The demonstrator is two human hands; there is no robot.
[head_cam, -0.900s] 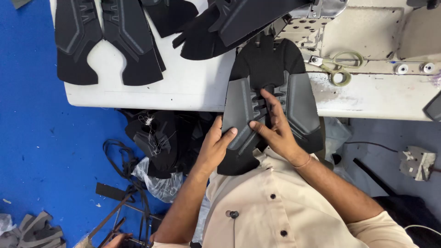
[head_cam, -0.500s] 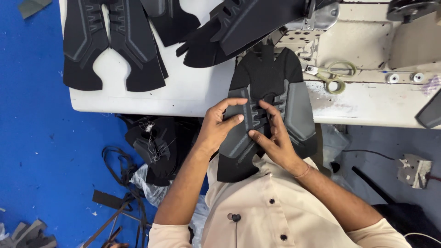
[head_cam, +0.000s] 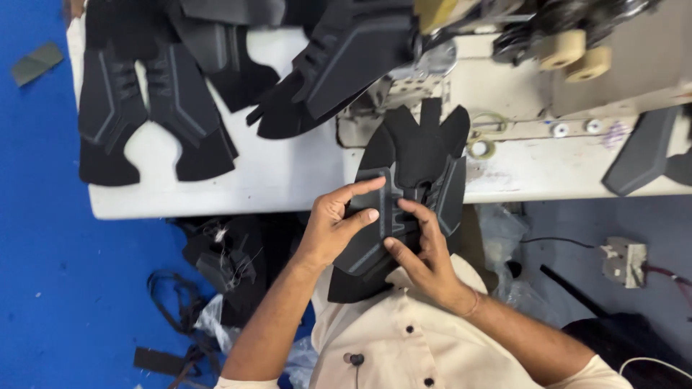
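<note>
Since half a second back the folded black shoe upper [head_cam: 411, 194] has slid a little further onto the table edge, and the left hand's forefinger has stretched out straighter along its top.

Nearest: cream buttoned shirt [head_cam: 389, 346], both forearms coming up from it.

Left hand [head_cam: 335, 223]: thumb and forefinger spread apart, pinching the left panel of the upper between them, other fingers curled behind it. Hold is real but loose-looking.

Right hand [head_cam: 422, 248]: fingers bent and close together, tips pressed on the middle of the upper near the grey ribbed lines; thumb under the lower flap. Gripping the same piece.

The upper itself hangs half off the front edge of the white table [head_cam: 288, 180], its lower end against the shirt, its forked top end lying on the tabletop.

Below the table, left: heap of black scraps and straps [head_cam: 216, 266] on the blue floor [head_cam: 43, 274].

On the table, further off: a flat black cut upper [head_cam: 148, 108] spread open at the left; another dark stack [head_cam: 339, 65] in the centre, overlapping the sewing machine's metal plate [head_cam: 425, 68]. A small ring [head_cam: 481, 148] lies just right of the held upper. Two pale spools [head_cam: 577, 54] at the far right top.
</note>
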